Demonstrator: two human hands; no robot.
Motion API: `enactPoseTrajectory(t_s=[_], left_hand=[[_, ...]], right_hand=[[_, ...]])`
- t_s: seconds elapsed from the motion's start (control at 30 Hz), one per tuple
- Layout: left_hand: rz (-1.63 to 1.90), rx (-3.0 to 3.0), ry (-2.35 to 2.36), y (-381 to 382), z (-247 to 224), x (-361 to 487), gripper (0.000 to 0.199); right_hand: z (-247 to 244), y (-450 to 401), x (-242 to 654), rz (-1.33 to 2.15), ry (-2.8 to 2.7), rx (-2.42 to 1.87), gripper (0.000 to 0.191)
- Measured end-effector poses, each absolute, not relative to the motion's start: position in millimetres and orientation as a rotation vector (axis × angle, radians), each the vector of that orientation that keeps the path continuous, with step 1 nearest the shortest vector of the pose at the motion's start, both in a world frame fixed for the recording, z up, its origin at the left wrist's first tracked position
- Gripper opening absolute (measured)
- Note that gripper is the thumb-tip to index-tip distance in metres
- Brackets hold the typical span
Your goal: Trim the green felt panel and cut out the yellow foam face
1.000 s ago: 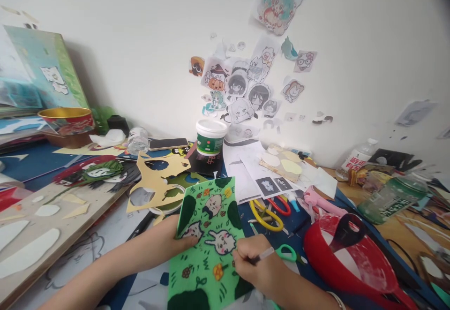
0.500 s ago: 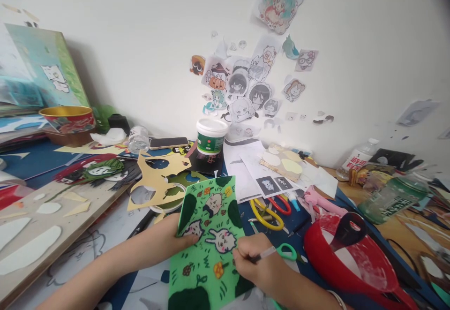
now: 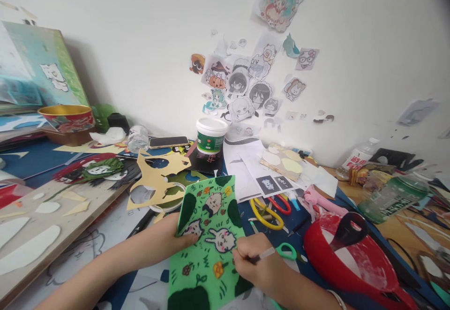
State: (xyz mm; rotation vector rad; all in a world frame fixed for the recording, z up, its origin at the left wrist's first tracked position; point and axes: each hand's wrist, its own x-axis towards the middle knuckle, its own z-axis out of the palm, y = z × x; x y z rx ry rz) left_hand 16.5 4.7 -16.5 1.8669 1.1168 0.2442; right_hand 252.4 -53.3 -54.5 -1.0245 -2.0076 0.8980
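A green board (image 3: pixel 207 253) painted with dark green patches, grass strokes, small flowers and white cartoon animals stands tilted toward me at the lower middle. My left hand (image 3: pixel 176 235) grips its left edge, with the thumb lying on the front over an animal figure. At the board's right side, my right hand (image 3: pixel 255 260) is closed round a slim pen (image 3: pixel 263 254) with a clear barrel. The pen's tip is hidden by the fingers, beside the rabbit-like figure (image 3: pixel 222 240).
A red bowl (image 3: pixel 316 244) with white residue and yellow-handled scissors (image 3: pixel 270 216) are on the right. Behind the board stand a white-lidded tub (image 3: pixel 211 136) and yellow paper cut-outs (image 3: pixel 140 178). A wooden board (image 3: pixel 80 207) with cut pieces lies left.
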Motion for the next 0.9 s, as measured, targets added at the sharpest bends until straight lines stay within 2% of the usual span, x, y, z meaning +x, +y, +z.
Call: enactPoseTrajectory(t_s=[0.9], left_hand=[[0.178, 1.831, 1.149, 0, 0, 24, 0.050]], right_hand=[[-55, -55, 250, 0.839, -2.007, -1.029, 0.035]])
